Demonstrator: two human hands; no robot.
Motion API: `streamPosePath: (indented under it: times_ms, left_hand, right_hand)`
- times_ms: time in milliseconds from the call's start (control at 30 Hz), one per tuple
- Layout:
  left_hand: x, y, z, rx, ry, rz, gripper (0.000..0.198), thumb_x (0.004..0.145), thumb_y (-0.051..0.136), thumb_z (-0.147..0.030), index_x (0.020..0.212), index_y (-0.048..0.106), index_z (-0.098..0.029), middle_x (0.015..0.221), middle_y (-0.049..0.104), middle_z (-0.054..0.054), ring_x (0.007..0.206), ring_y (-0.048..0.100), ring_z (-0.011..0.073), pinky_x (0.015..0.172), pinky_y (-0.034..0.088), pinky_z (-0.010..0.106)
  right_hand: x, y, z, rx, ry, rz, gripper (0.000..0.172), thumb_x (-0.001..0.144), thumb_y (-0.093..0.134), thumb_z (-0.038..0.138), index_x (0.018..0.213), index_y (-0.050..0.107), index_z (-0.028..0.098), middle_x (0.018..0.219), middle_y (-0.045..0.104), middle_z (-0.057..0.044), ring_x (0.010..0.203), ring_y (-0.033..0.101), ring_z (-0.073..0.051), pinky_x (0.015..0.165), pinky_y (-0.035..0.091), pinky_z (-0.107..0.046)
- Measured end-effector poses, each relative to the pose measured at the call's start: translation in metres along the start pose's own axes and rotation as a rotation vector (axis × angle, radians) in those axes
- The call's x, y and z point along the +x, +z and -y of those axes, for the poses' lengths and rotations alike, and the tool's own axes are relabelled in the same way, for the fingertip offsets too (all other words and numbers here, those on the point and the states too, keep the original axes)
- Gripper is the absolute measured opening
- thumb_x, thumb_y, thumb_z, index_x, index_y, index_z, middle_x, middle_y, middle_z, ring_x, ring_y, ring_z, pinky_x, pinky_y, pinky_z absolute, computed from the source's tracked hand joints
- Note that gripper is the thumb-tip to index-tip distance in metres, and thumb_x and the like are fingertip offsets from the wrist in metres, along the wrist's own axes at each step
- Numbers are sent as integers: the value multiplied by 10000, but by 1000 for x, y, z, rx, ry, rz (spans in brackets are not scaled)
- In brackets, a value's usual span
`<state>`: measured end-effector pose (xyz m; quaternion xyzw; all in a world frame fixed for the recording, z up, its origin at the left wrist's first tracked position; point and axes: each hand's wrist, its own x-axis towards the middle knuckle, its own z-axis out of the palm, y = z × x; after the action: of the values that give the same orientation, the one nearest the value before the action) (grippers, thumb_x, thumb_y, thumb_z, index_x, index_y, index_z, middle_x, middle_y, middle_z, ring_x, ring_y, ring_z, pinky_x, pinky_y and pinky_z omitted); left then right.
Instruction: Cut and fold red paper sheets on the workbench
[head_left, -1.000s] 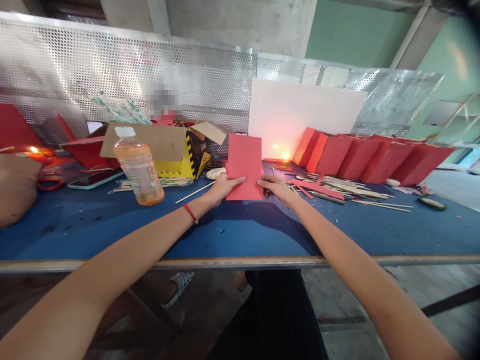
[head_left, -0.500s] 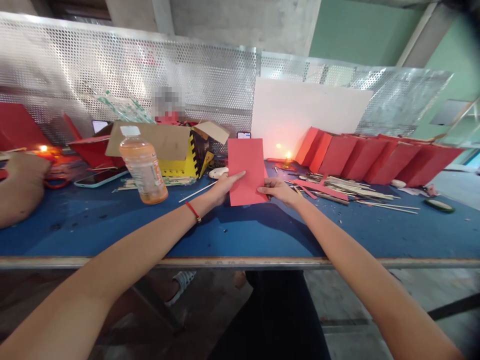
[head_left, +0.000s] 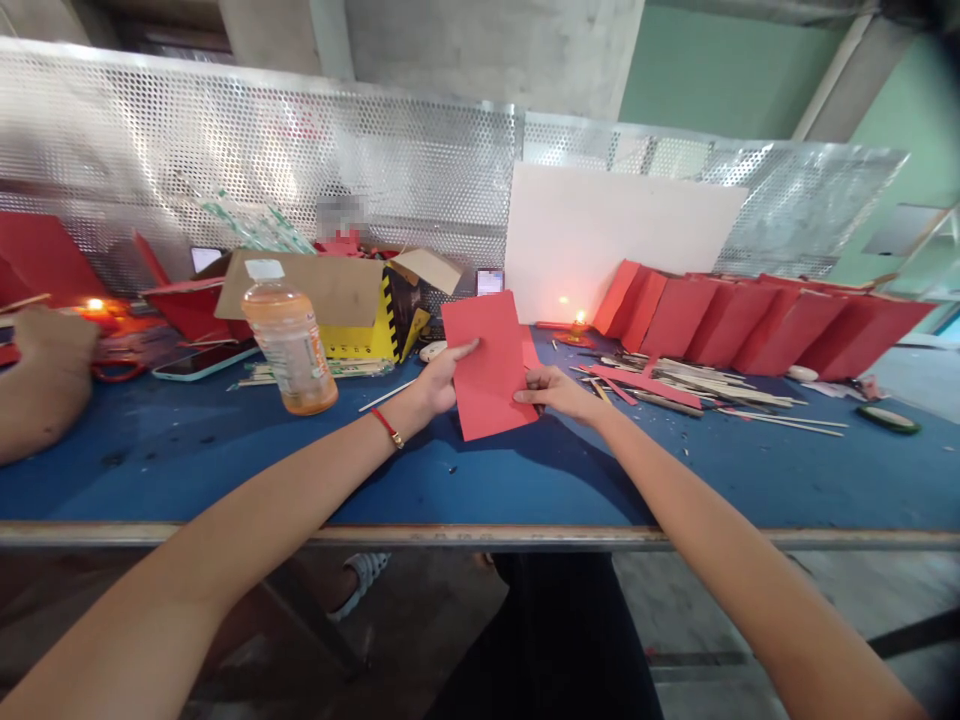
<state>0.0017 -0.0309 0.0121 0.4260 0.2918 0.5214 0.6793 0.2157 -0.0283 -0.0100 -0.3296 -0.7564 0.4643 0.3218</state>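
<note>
Above the middle of the blue table, a flat red card (head_left: 489, 370) is held up, tilted a little. My left hand (head_left: 442, 380) grips its left edge, the thumb lying on the near face. On the opposite side my right hand (head_left: 555, 392) pinches the lower right edge between thumb and fingers. Another red piece shows behind the card at its right; how it joins the card is hidden. To the right of my right hand, thin sticks and red strips (head_left: 652, 380) lie in a loose pile.
A bottle (head_left: 291, 345) stands left of my left hand, before a cardboard box (head_left: 304, 290). A small flame (head_left: 580, 318) burns behind my right hand. Red folded pieces (head_left: 682, 312) stand at the right. Another person's arm (head_left: 45, 385) rests at the far left.
The red card has tilted, its top leaning left and its bottom lower than before. More of the red piece behind it shows at the right. Both hands have kept hold.
</note>
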Motion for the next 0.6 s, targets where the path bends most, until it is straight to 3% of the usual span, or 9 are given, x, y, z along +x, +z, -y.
streamPosePath:
  times_ms: [200,333,500,600]
  left_hand:
    - [1,2,13,21,17,30,274,755,781,-350,964,704,-189,1110,765,130,1165,668,354,1040,516,506]
    - [3,3,22,27,81,-46,238,784,760,-327,958,694,-179,1117,761,134,1111,696,330,1013,539,484]
    - [7,2,23,56,157,-163,298,774,784,-339,1003,672,-186,1102,764,117,1073,711,290,1003,545,463]
    - [9,1,22,95,184,-204,357,771,797,-380,1052,666,-204,1092,767,103,1063,712,278,992,551,449]
  right_hand:
    - [2,1,0,51,-22,-106,361,668,782,497,807,686,178,680,623,2,564,492,-116,546,400,-269]
    - [3,0,-2,-2,-42,-142,401,698,748,565,745,638,182,636,578,15,536,480,-111,520,381,-266]
    - [0,0,2,-102,-29,-102,446,687,776,548,594,509,204,538,475,52,504,473,-102,488,365,-249]
    - [-1,1,4,-119,1,-47,397,697,774,528,626,585,186,563,551,34,486,476,-91,484,386,-242]
